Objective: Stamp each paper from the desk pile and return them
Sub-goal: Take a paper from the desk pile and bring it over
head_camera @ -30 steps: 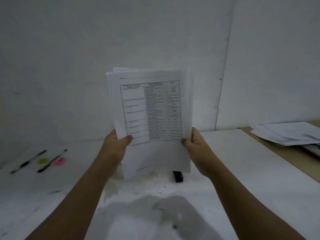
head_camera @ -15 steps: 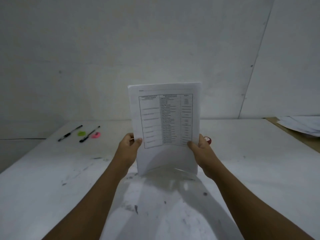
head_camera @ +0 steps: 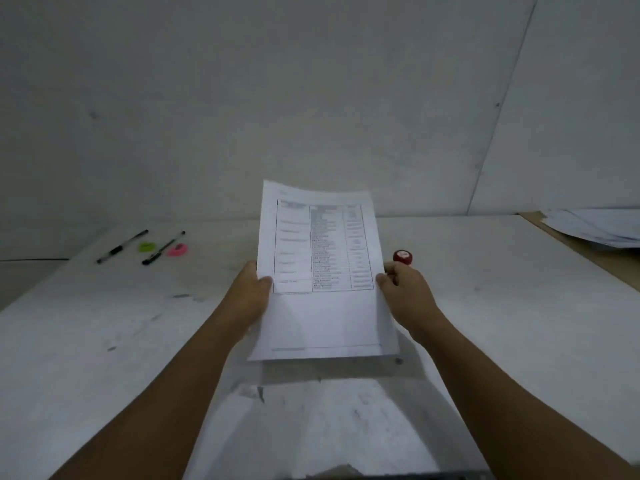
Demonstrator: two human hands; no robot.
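Observation:
I hold a stack of white papers [head_camera: 322,271] with a printed table on the top sheet, tilted low over the middle of the white table [head_camera: 485,323]. My left hand [head_camera: 249,294] grips its left edge, thumb on top. My right hand [head_camera: 403,289] grips its right edge. A red round-topped stamp [head_camera: 402,257] stands on the table just behind my right hand. Another pile of papers [head_camera: 595,226] lies on the wooden desk [head_camera: 609,261] at the far right.
Two black pens [head_camera: 123,246] [head_camera: 163,248] lie at the back left of the table, with a green eraser [head_camera: 147,246] and a pink eraser [head_camera: 178,250] beside them. A grey wall rises right behind the table.
The stack has come down from upright toward the table surface, now tilted nearly flat. The view has shifted and the red stamp now shows behind my right hand.

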